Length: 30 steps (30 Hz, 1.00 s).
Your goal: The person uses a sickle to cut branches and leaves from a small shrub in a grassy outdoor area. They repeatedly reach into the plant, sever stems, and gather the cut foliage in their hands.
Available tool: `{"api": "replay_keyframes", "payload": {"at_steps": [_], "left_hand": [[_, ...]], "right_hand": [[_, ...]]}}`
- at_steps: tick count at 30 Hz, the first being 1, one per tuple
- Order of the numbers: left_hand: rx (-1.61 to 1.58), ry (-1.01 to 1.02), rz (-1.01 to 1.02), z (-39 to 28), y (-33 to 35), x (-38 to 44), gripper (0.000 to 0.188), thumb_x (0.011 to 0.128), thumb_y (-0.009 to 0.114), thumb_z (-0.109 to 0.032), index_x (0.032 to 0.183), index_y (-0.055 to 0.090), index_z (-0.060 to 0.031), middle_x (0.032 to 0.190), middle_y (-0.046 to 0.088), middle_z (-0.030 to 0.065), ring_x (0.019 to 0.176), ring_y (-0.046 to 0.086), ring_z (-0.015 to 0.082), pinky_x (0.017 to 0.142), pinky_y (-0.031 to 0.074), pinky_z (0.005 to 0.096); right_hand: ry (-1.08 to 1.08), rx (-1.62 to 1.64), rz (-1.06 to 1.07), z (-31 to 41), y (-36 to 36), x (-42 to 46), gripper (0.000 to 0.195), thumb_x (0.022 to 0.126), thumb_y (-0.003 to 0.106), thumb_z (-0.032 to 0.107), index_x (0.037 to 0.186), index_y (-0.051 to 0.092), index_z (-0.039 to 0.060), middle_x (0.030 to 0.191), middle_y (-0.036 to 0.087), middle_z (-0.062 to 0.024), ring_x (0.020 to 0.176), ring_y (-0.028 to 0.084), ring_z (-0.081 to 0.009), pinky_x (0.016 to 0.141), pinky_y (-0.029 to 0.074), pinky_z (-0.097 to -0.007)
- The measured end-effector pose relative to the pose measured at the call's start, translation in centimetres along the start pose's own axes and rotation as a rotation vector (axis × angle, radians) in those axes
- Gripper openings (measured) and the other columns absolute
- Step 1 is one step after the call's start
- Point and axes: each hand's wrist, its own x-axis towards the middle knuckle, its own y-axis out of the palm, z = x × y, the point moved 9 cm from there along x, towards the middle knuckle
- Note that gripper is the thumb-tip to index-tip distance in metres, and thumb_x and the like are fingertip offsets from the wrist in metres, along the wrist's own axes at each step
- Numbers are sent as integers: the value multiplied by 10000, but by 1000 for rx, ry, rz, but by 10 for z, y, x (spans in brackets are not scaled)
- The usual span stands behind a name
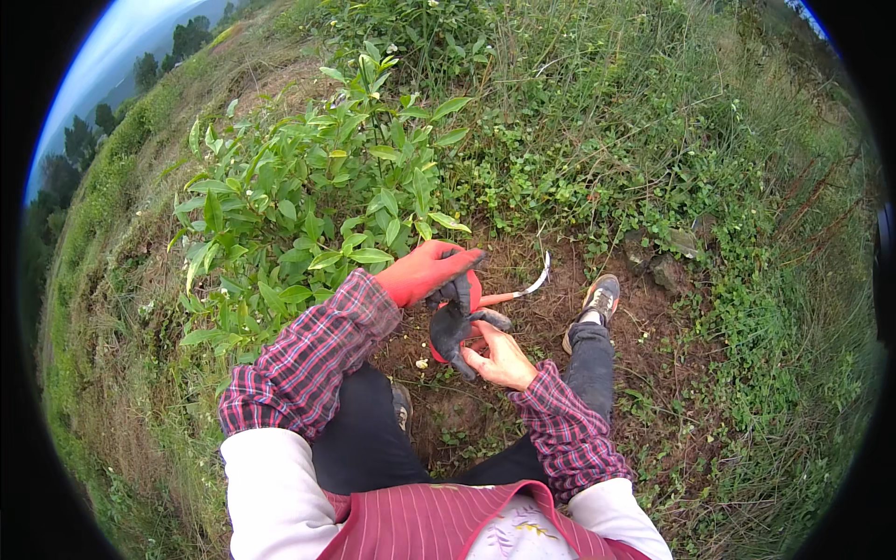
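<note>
My left hand (430, 272) wears a red work glove with dark coated fingers. Between my hands hangs a second glove, black-coated with red fabric (451, 327), its fingers pointing various ways. The left hand's fingers close on its upper part. My right hand (501, 355) is bare, with thumb and fingertips pinching the loose glove from the right. Just beyond the gloves, a sickle (535, 285) with an orange handle and a curved metal blade lies on the ground; part of its handle is hidden behind the glove.
A leafy green shrub (315, 203) stands close by the left arm. Rocks (665, 269) lie at the right beyond my shoe (602, 297). Brown soil with dry litter (448, 413) is between my legs, and low weeds and tall grass surround it on a slope.
</note>
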Motion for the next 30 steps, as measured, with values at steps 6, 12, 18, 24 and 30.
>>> {"api": "replay_keyframes", "payload": {"at_steps": [6, 12, 18, 24, 30], "left_hand": [[-206, -148, 22, -14, 9, -11, 426, 928, 513, -418, 921, 626, -7, 713, 647, 26, 533, 547, 65, 421, 371, 215], [-144, -165, -52, -5, -2, -7, 435, 919, 529, -419, 1013, 599, 0, 779, 659, 44, 561, 567, 73, 410, 386, 219], [-99, -49, -206, 28, -44, -3, 393, 913, 544, -396, 1072, 577, -38, 845, 634, 24, 612, 548, 73, 472, 412, 233], [208, -89, -78, 22, -27, -6, 370, 894, 577, -372, 994, 574, -15, 789, 571, 22, 632, 537, 102, 560, 458, 267], [794, -319, 254, 32, 6, -14, 571, 835, 532, -548, 1146, 590, -72, 1077, 608, 150, 1030, 558, 265, 907, 415, 364]], "right_hand": [[-171, 267, -58, -22, 16, 8, 628, 751, 647, 67, 1313, 365, 58, 1116, 554, -131, 988, 588, -259, 835, 477, -375], [17, 2, -96, -68, 11, 9, 302, 834, 596, 102, 1124, 558, 29, 1057, 629, -107, 1043, 584, -240, 894, 460, -369], [18, 668, -467, -63, -51, 10, 204, 900, 511, 101, 1040, 583, -28, 938, 637, -35, 832, 586, -102, 744, 471, -267], [-31, 1028, -765, -57, -106, -25, 211, 898, 527, 130, 1064, 565, 5, 860, 616, -24, 707, 583, -94, 618, 469, -226], [64, 887, -689, -71, -83, -12, 165, 905, 544, 162, 989, 557, 21, 888, 602, -12, 756, 553, -59, 666, 441, -210]]}}
